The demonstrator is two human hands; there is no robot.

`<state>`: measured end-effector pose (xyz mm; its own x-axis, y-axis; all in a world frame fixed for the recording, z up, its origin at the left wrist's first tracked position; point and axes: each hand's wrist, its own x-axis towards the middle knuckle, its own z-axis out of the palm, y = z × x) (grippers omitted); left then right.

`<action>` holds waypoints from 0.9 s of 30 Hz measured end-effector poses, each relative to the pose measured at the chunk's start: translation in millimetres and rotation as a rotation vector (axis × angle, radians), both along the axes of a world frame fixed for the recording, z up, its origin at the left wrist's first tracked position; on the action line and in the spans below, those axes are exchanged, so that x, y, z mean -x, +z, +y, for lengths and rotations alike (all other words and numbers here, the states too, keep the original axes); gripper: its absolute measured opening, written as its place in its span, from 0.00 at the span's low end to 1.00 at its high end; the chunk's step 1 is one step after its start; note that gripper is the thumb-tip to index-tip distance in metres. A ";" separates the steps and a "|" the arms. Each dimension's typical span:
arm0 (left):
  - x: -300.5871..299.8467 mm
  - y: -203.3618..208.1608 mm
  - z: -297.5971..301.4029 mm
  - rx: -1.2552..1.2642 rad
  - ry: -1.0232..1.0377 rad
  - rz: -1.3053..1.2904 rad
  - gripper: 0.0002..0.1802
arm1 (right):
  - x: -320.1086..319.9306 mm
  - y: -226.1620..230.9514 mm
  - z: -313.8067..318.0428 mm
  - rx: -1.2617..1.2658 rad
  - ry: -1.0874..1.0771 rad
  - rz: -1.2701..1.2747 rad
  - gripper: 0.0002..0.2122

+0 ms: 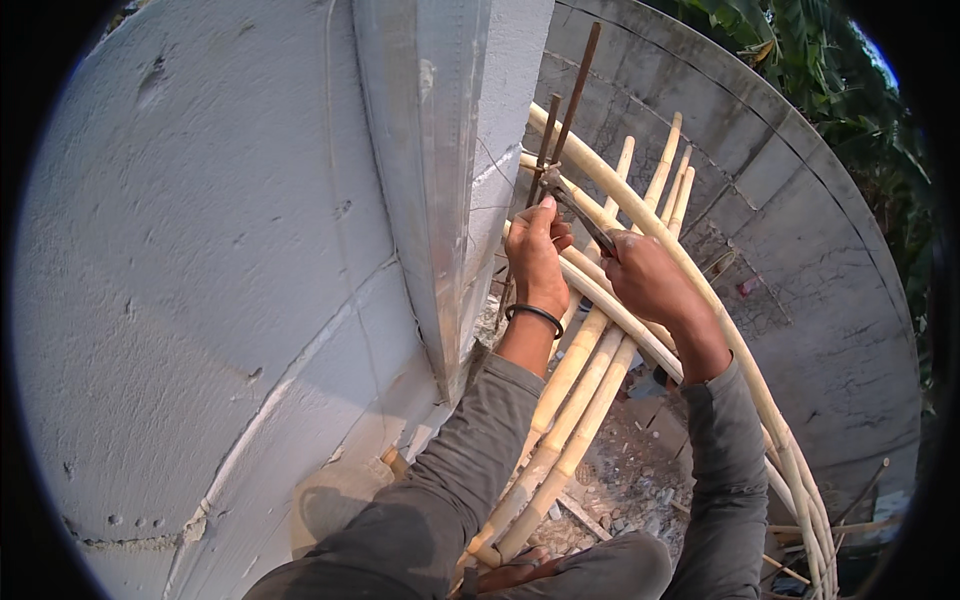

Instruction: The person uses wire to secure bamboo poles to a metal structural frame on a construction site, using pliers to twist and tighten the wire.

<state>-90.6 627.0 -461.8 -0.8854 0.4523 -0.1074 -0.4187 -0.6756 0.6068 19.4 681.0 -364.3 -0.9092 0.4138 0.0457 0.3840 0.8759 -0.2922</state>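
Pliers [583,215], rigid steel and likely slick, sit clamped in right hand [648,280] fingers at rebar [565,110] beside bamboo poles [580,370]; left hand [535,255] fingers pinch together there; grip handles low.

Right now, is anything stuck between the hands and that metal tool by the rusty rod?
Nothing visible is. The right hand already grips the pliers, whose tip meets the rusty rod, and the left hand touches the same spot.
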 end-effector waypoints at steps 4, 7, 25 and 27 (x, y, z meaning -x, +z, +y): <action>1.8 14.3 0.2 -0.191 -0.341 -0.004 0.18 | 2.0 -5.7 -0.8 0.329 -0.130 0.017 0.11; 16.5 26.1 -5.8 -0.328 -0.589 -0.017 0.17 | -1.5 -7.1 -2.3 0.783 -0.136 0.049 0.13; 1.4 19.0 -19.2 0.321 -0.228 0.329 0.23 | -3.3 -78.2 -31.1 0.532 -0.117 0.186 0.13; 4.5 18.1 -16.2 0.435 -0.188 0.424 0.21 | 10.5 -112.6 -20.8 0.366 -0.078 0.329 0.12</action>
<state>-95.1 610.8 -443.6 -0.8013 0.5977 0.0259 -0.1695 -0.2684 0.9483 8.8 660.2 -476.9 -0.8366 0.5227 0.1642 0.2800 0.6656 -0.6918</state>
